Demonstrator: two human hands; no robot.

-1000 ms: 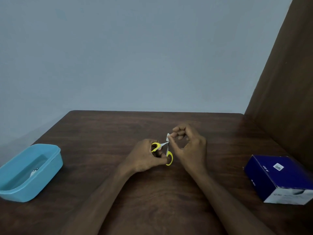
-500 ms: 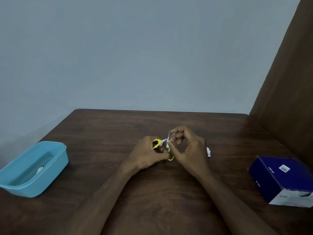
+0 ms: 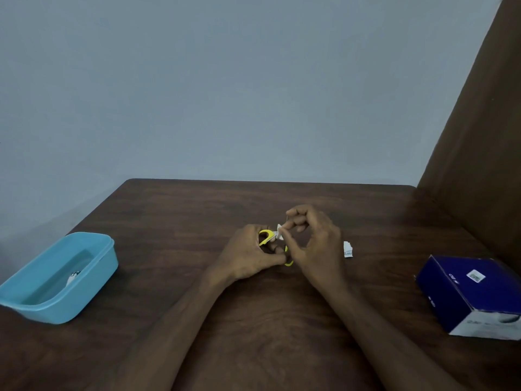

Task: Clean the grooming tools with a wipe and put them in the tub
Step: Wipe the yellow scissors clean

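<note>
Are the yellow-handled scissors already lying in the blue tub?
No: the left hand holds the scissors over the table while the right hand pinches a wipe on them, well apart from the tub.

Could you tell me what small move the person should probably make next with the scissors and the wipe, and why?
Probably draw the wipe along the blades toward the tips. The left hand grips the yellow-handled scissors while the right hand pinches the wipe against the metal near the handles, so wiping looks unfinished. The tub waits at the far left.
</note>
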